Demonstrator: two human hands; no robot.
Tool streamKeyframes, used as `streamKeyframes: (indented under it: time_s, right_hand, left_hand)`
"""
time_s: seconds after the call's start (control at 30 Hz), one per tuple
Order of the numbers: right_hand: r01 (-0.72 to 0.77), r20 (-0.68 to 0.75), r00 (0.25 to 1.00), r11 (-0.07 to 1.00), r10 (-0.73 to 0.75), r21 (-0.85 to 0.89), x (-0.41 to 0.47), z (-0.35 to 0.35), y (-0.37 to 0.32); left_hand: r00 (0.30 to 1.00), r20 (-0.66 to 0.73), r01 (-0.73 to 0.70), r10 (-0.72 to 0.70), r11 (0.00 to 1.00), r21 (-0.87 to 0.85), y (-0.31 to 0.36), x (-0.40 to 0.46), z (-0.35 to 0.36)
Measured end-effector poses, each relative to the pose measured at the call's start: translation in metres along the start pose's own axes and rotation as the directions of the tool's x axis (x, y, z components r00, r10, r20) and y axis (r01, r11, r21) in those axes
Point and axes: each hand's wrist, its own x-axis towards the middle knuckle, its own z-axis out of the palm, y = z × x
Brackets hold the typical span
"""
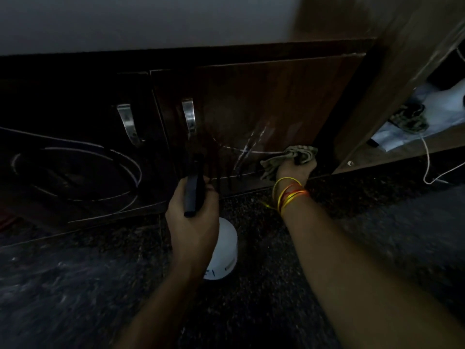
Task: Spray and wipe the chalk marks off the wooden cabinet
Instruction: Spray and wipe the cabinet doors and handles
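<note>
Both hands apart: left (192, 217) clutching spray bottle (221, 250) (nozzle forward), right (295, 171) gripping cloth (289, 157) against cabinet door (276, 96).

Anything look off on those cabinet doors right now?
Yes: liquid runs in dark streaks down the right door below its handle, and chalk loops cover the left door.

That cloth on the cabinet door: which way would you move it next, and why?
Probably sweep the cloth, which the right hand presses low on the right door, leftward along the white chalk lines. They still cross the wet, dripping wood beside it. The left hand only holds the spray bottle.
</note>
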Motion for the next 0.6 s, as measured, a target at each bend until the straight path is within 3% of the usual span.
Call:
streamKeyframes:
  time_s: [0.13, 0.23, 0.4, 0.6]
  right_hand:
    - [0.048, 0.043, 0.998, 0.996, -0.051, 0.070, -0.010, 0.013, -0.002]
    - [0.193, 0.070, 0.979, 0.981, -0.190, -0.025, -0.023, 0.010, -0.023]
    - [0.488, 0.195, 0.860, 0.872, -0.471, -0.045, -0.049, -0.001, -0.020]
    - [0.456, 0.395, 0.834, 0.885, -0.386, -0.097, -0.059, -0.003, 0.009]
  left_hand:
    - [1.000, -0.008, -0.017, 0.017, 1.000, 0.025, -0.006, 0.002, -0.006]
    - [0.999, -0.028, -0.032, 0.033, 0.999, 0.025, -0.008, 0.009, -0.008]
    - [0.997, -0.029, -0.070, 0.071, 0.997, 0.035, -0.005, 0.014, -0.005]
    - [0.996, -0.021, -0.091, 0.092, 0.995, 0.043, -0.004, 0.013, -0.011]
